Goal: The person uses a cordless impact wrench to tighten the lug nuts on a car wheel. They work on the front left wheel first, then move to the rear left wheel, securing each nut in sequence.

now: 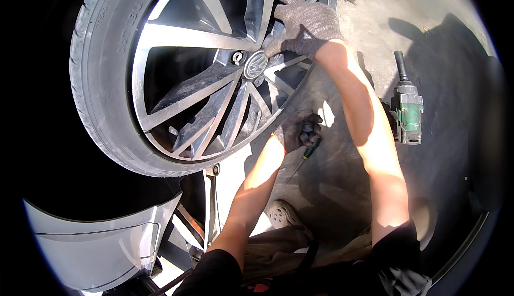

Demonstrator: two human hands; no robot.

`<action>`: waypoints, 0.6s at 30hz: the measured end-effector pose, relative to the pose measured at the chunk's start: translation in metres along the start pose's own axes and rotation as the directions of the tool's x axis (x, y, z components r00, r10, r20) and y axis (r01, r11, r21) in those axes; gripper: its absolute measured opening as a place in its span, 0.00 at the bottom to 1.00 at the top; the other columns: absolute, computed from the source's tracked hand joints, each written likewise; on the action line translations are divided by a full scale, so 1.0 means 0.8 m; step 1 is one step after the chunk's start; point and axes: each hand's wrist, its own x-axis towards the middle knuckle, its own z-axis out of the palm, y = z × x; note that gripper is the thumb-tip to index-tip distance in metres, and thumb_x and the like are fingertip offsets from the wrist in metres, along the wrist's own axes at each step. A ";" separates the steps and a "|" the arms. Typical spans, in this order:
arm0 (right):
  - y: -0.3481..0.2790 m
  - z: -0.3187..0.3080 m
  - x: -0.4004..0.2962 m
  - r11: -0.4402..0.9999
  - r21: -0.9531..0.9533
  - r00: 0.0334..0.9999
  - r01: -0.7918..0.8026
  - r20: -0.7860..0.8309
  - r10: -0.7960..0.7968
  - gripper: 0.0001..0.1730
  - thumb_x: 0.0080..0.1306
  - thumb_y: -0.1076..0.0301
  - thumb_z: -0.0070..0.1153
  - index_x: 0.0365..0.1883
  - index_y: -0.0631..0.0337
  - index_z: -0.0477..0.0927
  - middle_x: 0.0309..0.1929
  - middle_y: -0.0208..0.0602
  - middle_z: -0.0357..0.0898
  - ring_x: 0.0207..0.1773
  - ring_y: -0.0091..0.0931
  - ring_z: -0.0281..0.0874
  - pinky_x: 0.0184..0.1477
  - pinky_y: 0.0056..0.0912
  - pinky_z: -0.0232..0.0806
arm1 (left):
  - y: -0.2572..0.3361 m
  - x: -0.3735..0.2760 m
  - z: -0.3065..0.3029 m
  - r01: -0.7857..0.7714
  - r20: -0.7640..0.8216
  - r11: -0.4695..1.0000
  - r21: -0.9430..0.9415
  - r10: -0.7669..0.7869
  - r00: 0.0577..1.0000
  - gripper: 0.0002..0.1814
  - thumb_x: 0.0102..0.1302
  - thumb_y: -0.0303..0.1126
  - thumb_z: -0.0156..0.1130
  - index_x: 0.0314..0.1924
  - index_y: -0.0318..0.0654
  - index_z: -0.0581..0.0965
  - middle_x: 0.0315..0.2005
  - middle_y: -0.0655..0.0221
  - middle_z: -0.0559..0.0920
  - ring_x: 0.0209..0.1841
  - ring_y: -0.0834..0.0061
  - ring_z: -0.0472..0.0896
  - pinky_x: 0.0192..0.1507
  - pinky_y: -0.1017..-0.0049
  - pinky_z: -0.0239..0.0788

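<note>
An alloy wheel (pixel 190 39) with a grey, dusty tyre (pixel 100 75) fills the upper left of the head view. My gloved right hand (pixel 309 25) lies over its spokes at the right, the fingers spread and the thumb close to the Volkswagen centre cap (pixel 255 64). Lower down, my gloved left hand (pixel 299 131) is curled around several dark lug-bolt caps or similar small parts (pixel 308 129); their exact kind is unclear. A screwdriver (pixel 309 151) with a green and yellow handle points down from that hand. One bolt hole (pixel 237 58) shows left of the cap.
A green and grey cordless impact wrench (pixel 408 113) with a long socket lies on the concrete floor (pixel 349 183) at the right. Silver car bodywork (pixel 96 248) curves across the lower left. A metal jack or stand (pixel 211 199) stands beneath the wheel, near a perforated clog (pixel 283 213).
</note>
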 end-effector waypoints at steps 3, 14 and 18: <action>-0.003 -0.029 0.010 0.999 -0.036 0.978 -0.037 0.203 0.043 0.38 0.42 0.36 0.71 0.45 0.53 0.88 0.50 0.36 0.80 0.53 0.42 0.83 0.53 0.48 0.77 | 0.002 0.014 0.011 0.039 0.031 0.999 0.004 -0.040 0.999 0.23 0.72 0.55 0.56 0.45 0.39 0.80 0.29 0.66 0.82 0.24 0.69 0.78 0.24 0.71 0.67; 0.006 -0.011 -0.027 0.979 0.102 0.962 -0.176 0.228 0.150 0.46 0.46 0.34 0.72 0.57 0.57 0.82 0.60 0.38 0.77 0.59 0.40 0.80 0.58 0.46 0.74 | 0.009 -0.003 0.023 -0.240 0.115 0.966 -0.093 0.250 0.961 0.20 0.74 0.48 0.60 0.52 0.39 0.78 0.40 0.57 0.85 0.31 0.70 0.83 0.28 0.72 0.74; 0.011 0.061 -0.131 0.848 0.487 0.960 -0.209 -0.064 0.274 0.23 0.57 0.49 0.70 0.47 0.52 0.87 0.47 0.35 0.87 0.54 0.36 0.83 0.57 0.36 0.73 | 0.032 -0.017 -0.001 -0.465 -0.068 0.860 -0.210 0.461 0.885 0.29 0.74 0.58 0.55 0.57 0.40 0.78 0.43 0.61 0.86 0.33 0.75 0.84 0.28 0.80 0.75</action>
